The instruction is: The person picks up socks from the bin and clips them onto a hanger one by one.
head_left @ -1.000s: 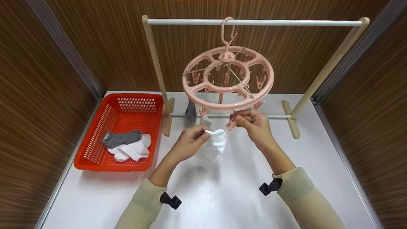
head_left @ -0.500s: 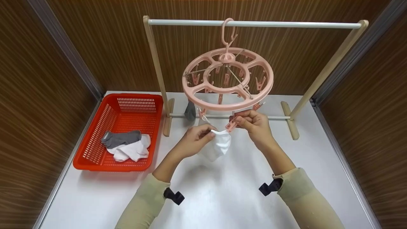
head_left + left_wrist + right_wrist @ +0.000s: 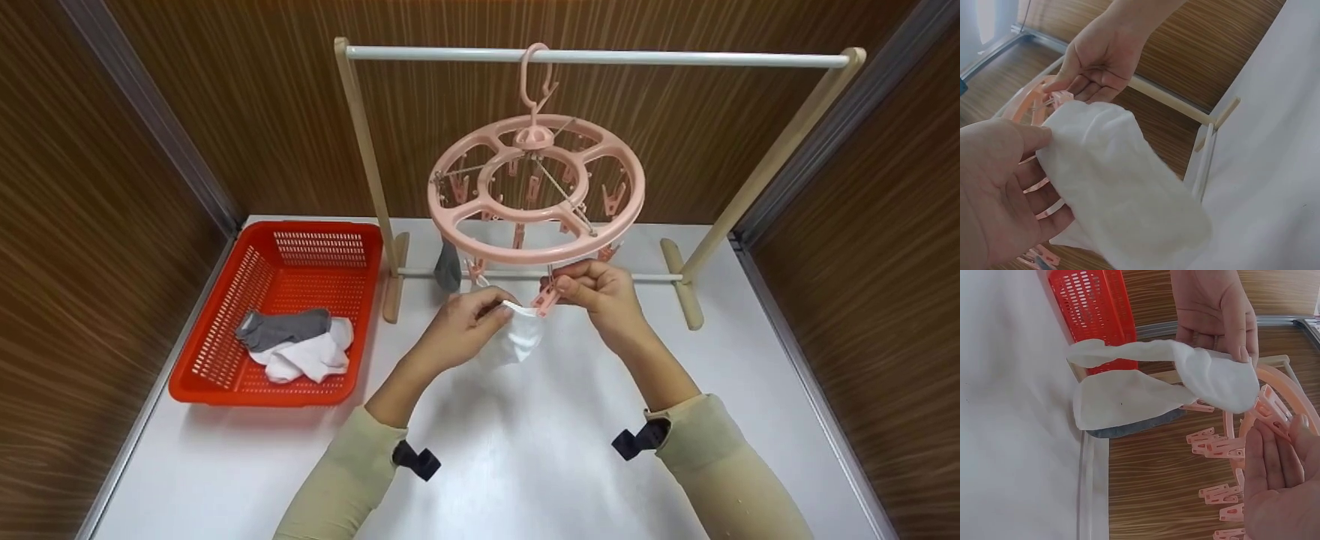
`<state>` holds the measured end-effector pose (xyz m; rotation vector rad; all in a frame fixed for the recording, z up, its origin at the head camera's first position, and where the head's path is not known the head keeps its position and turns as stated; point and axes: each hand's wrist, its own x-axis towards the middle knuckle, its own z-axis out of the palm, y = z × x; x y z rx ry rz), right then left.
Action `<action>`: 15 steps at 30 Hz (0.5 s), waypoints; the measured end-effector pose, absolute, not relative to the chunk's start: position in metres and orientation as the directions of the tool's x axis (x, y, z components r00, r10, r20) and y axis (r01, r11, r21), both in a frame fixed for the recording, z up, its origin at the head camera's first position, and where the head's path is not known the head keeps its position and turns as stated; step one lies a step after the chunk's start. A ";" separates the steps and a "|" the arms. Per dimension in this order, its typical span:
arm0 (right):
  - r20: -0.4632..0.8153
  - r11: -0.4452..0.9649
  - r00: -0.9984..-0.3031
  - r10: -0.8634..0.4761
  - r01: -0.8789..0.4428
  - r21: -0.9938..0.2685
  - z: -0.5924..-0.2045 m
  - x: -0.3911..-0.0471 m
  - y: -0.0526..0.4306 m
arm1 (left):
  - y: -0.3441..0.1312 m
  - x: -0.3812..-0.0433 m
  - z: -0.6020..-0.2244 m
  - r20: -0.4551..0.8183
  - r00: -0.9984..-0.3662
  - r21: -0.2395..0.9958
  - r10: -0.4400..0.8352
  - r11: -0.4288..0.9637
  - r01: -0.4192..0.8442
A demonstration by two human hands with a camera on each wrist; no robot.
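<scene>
My left hand [image 3: 466, 330] pinches a white sock [image 3: 523, 337] by its cuff, thumb on the near side, and the sock hangs down from there. Between the thumb and fingers of my right hand [image 3: 606, 300] is a pink clothespin [image 3: 1273, 412] of the round drying hanger [image 3: 517, 253]. The clothespin's tip is right at the sock's cuff. In the right wrist view, another white sock [image 3: 1123, 399] and a grey sock [image 3: 1134, 428] hang beyond the held one; in the head view the left hand hides most of that white sock.
The hanger hooks over the white bar [image 3: 675, 57] of a wooden-legged rack. Several other pink clothespins [image 3: 613, 199] dangle from its rings. On the left, a red basket [image 3: 187, 386] holds a grey sock [image 3: 285, 328] and white socks [image 3: 311, 356]. Wood-grain panels [image 3: 247, 90] enclose the white table.
My left hand has moved right and slightly up, bringing the white sock's cuff to the clothespin. The right hand has kept its grip on the clothespin, almost in place.
</scene>
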<state>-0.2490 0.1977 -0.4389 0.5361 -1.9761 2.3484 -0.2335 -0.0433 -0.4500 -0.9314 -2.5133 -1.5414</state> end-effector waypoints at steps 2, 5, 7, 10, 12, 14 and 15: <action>0.280 -0.191 -0.939 -0.201 -0.243 -0.951 -0.439 -0.249 0.198 | -0.041 -0.233 -0.449 0.361 -0.812 0.756 0.459 0.366 0.542; 0.287 -0.185 -0.935 -0.210 -0.250 -0.950 -0.439 -0.250 0.197 | -0.038 -0.231 -0.448 0.395 -0.797 0.692 0.457 0.423 0.585; 0.288 -0.183 -0.934 -0.213 -0.252 -0.950 -0.439 -0.250 0.196 | -0.036 -0.230 -0.447 0.420 -0.789 0.650 0.449 0.458 0.606; 0.291 -0.176 -0.934 -0.209 -0.257 -0.950 -0.439 -0.250 0.196 | -0.032 -0.229 -0.446 0.458 -0.780 0.606 0.426 0.493 0.625; 0.297 -0.174 -0.932 -0.207 -0.264 -0.949 -0.439 -0.250 0.196 | -0.031 -0.229 -0.446 0.478 -0.774 0.589 0.414 0.503 0.633; 0.307 -0.163 -0.928 -0.212 -0.276 -0.947 -0.439 -0.250 0.196 | -0.029 -0.228 -0.445 0.489 -0.771 0.581 0.407 0.508 0.636; 0.313 -0.156 -0.925 -0.216 -0.284 -0.946 -0.439 -0.250 0.196 | -0.028 -0.228 -0.444 0.493 -0.770 0.575 0.404 0.513 0.637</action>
